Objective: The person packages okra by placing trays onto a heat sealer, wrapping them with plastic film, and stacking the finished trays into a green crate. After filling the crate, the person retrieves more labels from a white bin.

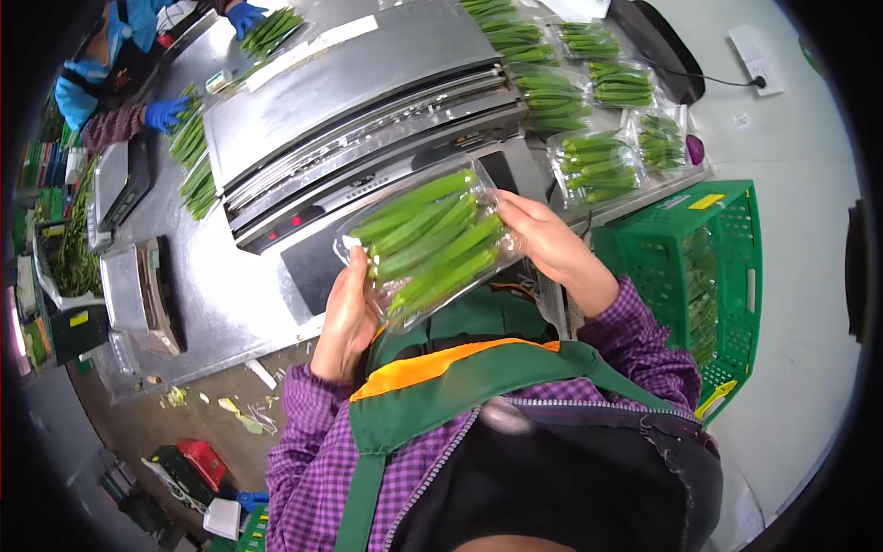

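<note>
Left hand point(345, 308) and right hand point(552, 241) partly closed, pinching opposite ends of clear pack of green pods point(432, 235). Pack held tilted between person's apron point(414, 405) and metal-topped machine point(354, 83). Forearms reach forward.

Beyond the left hand point(345, 308) and the right hand point(549, 241), much of the room is being taken up by a metal worktable point(207, 313). To the left of the left hand, strong light is being thrown back from the tabletop as a white glare point(246, 276). To the right of the right hand, the space is being bounded by a pale wall point(800, 161); on it, farther out from that hand, a white socket panel point(754, 53) is being occupied by a black plug point(760, 81). Below and to the left of the left hand, a brownish floor point(120, 409) is being partly covered by leafy scraps point(250, 423).
</note>
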{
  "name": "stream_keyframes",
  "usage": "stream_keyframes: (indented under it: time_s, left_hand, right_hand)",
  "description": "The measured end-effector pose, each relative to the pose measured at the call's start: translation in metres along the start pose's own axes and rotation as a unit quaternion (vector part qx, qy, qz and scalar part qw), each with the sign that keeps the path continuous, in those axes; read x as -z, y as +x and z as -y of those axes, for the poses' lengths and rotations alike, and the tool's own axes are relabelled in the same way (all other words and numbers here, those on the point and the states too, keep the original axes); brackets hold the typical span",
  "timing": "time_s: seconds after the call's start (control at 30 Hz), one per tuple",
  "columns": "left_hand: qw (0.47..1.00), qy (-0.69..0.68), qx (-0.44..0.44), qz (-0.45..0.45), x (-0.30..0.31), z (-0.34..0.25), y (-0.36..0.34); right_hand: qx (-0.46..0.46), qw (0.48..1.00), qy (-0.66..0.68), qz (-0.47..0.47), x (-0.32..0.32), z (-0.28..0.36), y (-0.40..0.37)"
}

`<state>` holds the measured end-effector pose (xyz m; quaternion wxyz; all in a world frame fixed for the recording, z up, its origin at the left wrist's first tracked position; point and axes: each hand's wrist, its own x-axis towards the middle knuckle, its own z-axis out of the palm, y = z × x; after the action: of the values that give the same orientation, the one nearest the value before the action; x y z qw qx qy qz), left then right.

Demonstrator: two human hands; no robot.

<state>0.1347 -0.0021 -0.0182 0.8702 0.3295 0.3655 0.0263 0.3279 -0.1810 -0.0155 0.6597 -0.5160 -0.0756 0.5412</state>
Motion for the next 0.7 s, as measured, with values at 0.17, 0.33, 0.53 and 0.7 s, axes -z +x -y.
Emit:
stream_keyframes:
  time_s: [0.17,0.33,0.53,0.7]
  left_hand:
    - [0.989,-0.046,0.053,0.133,-0.067,0.006,0.028]
    - [0.970,0.039,0.087,0.223,-0.081,0.026,0.046]
    - [0.984,0.059,0.089,0.144,-0.067,0.029,0.057]
    - [0.990,0.059,0.083,0.097,-0.067,0.027,0.055]
  right_hand:
    - [0.030,0.978,-0.088,-0.185,0.046,0.030,-0.002]
    - [0.136,0.908,-0.162,-0.361,0.125,0.122,-0.056]
    - [0.178,0.873,-0.201,-0.407,0.321,0.176,-0.117]
    - [0.179,0.754,-0.502,-0.382,0.443,0.154,-0.122]
